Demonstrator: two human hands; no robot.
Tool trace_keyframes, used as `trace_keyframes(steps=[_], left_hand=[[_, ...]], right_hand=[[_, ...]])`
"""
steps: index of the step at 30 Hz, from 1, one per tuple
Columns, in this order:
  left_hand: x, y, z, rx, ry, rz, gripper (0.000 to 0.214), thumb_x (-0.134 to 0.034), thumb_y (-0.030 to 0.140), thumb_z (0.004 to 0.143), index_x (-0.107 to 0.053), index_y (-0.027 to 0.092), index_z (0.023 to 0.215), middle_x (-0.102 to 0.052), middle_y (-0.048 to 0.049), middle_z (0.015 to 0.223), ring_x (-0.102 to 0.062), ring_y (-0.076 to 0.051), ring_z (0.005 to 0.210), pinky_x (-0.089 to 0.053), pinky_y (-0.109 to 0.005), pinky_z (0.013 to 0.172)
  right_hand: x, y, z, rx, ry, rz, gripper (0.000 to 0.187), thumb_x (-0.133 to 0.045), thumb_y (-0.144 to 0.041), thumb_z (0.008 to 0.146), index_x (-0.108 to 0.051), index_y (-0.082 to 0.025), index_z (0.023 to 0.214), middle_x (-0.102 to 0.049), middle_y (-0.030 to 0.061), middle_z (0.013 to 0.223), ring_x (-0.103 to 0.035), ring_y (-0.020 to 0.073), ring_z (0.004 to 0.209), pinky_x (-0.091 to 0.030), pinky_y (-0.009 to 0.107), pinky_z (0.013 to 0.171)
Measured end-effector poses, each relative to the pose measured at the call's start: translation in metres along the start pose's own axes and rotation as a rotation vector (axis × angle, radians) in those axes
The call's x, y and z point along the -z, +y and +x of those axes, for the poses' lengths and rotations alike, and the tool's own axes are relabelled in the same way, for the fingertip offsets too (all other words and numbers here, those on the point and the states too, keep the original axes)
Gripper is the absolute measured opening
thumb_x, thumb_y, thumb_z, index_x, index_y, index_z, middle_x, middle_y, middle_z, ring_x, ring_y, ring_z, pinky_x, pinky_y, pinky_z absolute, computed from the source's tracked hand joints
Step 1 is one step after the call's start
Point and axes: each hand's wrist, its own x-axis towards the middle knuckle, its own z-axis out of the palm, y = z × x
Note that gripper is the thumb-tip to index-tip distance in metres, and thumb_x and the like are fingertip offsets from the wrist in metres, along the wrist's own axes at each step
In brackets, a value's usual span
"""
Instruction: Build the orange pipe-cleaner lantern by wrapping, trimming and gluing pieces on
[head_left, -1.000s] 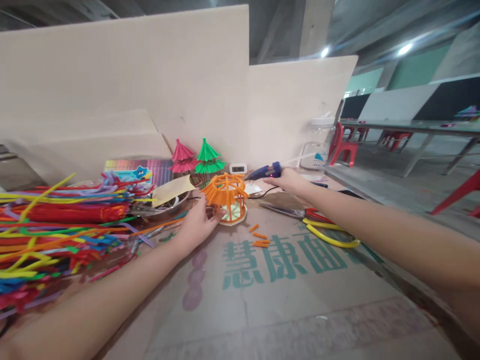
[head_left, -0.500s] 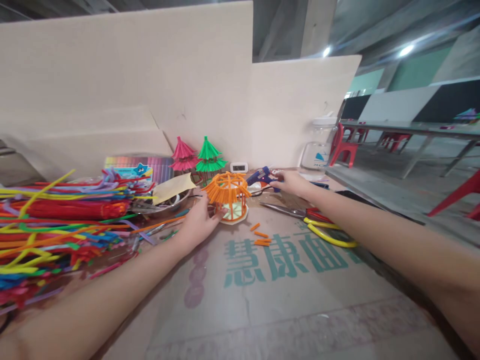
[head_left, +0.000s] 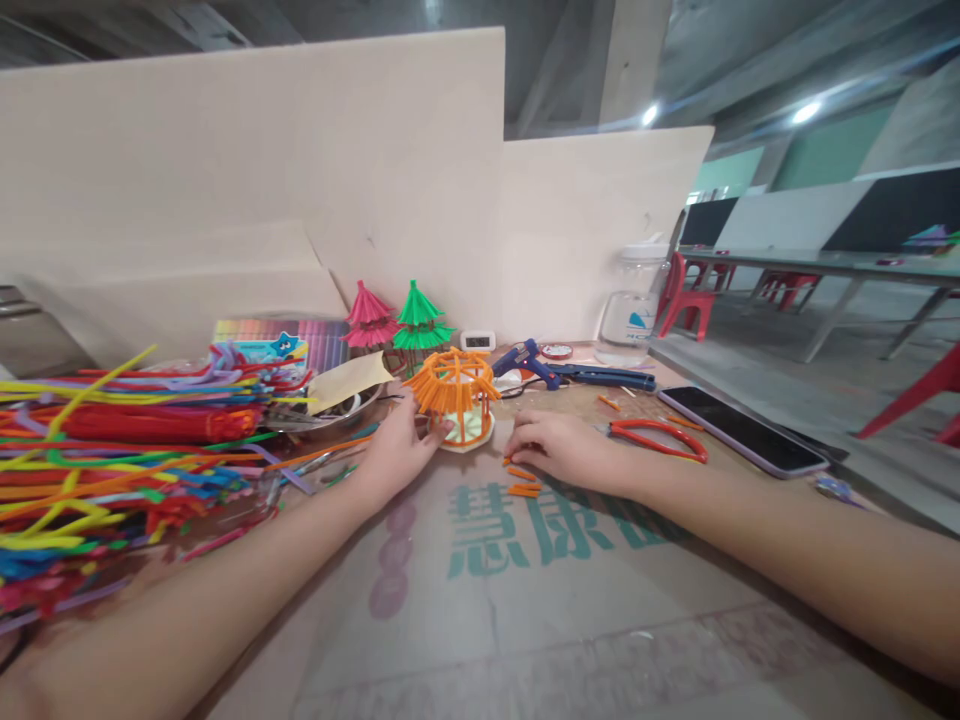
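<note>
A small orange pavilion model (head_left: 457,385) made of pipe cleaners stands upright on a pale base. My left hand (head_left: 401,440) grips its left side, thumb at the base and fingers partly hidden behind the roof. To the right, my right hand (head_left: 559,445) is low over the cardboard, its fingertips closed on a short orange pipe cleaner piece (head_left: 508,461). Several more cut orange pieces (head_left: 523,490) lie just below those fingers. The blue glue gun (head_left: 527,362) rests behind the model, with nobody holding it.
Bundled colourful pipe cleaners (head_left: 150,430) fill the left. Pink (head_left: 369,315) and green pavilion models (head_left: 420,318) stand behind, beside a small digital clock (head_left: 478,341). On the right are red-handled pliers (head_left: 660,437), a phone (head_left: 742,430) and a clear bottle (head_left: 628,305).
My right hand has left the glue gun and come down and nearer, to the cut orange pieces. My left hand stays on the pavilion model.
</note>
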Motion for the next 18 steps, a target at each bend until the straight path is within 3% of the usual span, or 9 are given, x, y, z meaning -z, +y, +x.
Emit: trace_keyframes(steps=[5,9,12,15,18], left_hand=[[0.0,-0.003,-0.001,-0.018,-0.006,0.007,0.051,-0.06,0.045,0.084,-0.048,0.017,0.124,-0.063,-0.0153,0.124,-0.067,-0.029,0.104,-0.054,-0.045,0.091],[0.001,-0.001,-0.001,-0.055,0.0,0.069,0.049,-0.058,0.047,0.085,-0.049,0.017,0.123,-0.064,-0.0147,0.123,-0.063,-0.031,0.112,-0.051,-0.047,0.095],[0.002,0.003,-0.002,-0.08,0.015,0.12,0.044,-0.055,0.045,0.088,-0.05,0.017,0.121,-0.064,-0.0146,0.122,-0.061,-0.032,0.115,-0.049,-0.047,0.097],[0.003,0.008,-0.002,-0.095,0.013,0.15,0.042,-0.053,0.043,0.089,-0.051,0.016,0.12,-0.063,-0.0145,0.122,-0.061,-0.031,0.115,-0.048,-0.047,0.097],[0.005,0.012,-0.003,-0.083,-0.002,0.152,0.042,-0.054,0.043,0.089,-0.051,0.016,0.121,-0.063,-0.0134,0.123,-0.061,-0.029,0.115,-0.048,-0.044,0.098]], right_hand=[[0.001,-0.009,-0.003,-0.107,0.129,0.113,0.013,-0.05,-0.015,0.091,-0.062,-0.019,0.091,-0.066,0.0034,0.086,-0.062,0.0162,0.076,-0.046,0.028,0.069],[0.008,-0.026,-0.006,-0.154,0.277,0.479,0.013,-0.042,-0.019,0.095,-0.054,-0.02,0.099,-0.063,-0.0007,0.076,-0.061,0.0122,0.063,-0.049,0.025,0.062],[0.013,-0.039,-0.005,-0.186,0.373,0.676,0.02,-0.045,-0.022,0.095,-0.058,-0.02,0.109,-0.064,-0.0014,0.072,-0.065,0.0127,0.065,-0.052,0.027,0.067],[0.016,-0.045,0.0,-0.264,0.386,0.79,0.028,-0.05,-0.021,0.09,-0.063,-0.019,0.115,-0.066,-0.0005,0.076,-0.067,0.0132,0.067,-0.054,0.029,0.072],[0.014,-0.043,0.004,-0.322,0.315,0.872,0.03,-0.049,-0.014,0.086,-0.068,-0.018,0.109,-0.066,0.0007,0.084,-0.066,0.0119,0.067,-0.054,0.03,0.072]])
